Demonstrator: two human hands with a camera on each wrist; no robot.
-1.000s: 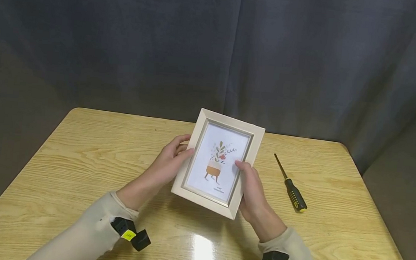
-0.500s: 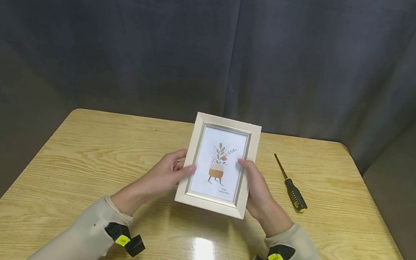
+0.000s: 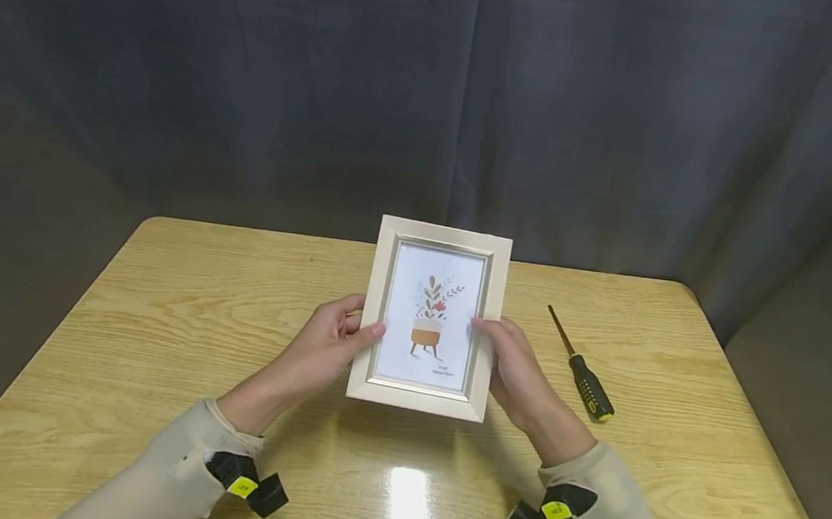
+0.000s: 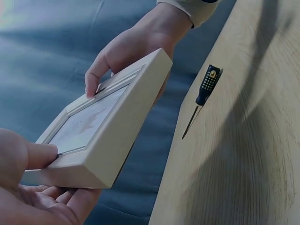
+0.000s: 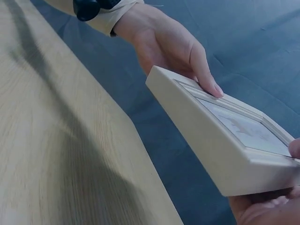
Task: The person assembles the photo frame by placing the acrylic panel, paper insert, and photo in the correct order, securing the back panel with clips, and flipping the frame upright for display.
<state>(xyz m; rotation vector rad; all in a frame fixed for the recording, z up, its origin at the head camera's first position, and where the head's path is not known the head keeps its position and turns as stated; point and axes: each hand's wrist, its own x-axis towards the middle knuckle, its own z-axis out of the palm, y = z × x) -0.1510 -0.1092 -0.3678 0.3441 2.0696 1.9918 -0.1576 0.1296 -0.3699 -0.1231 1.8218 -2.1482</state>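
Note:
Between both hands a cream picture frame [image 3: 421,399] is held up off the table, its front with a potted-plant print facing the head camera. My left hand [image 3: 317,350] grips its left side, the thumb on the front border and the fingers behind. On the opposite side my right hand [image 3: 521,378] holds it the same way, thumb reaching over the inner edge. In the left wrist view the picture frame [image 4: 126,126] shows a deep, plain side wall, with fingers under it. Its back is hidden from every view.
A black and yellow screwdriver [image 3: 588,385] lies on the wooden table [image 3: 153,334], right of the right hand. A dark curtain [image 3: 311,99] hangs beyond the table's back edge.
The picture frame has straightened from a tilt to nearly upright in the head view and shifted slightly left. The left hand's grip sits lower on its side. The screwdriver has not moved.

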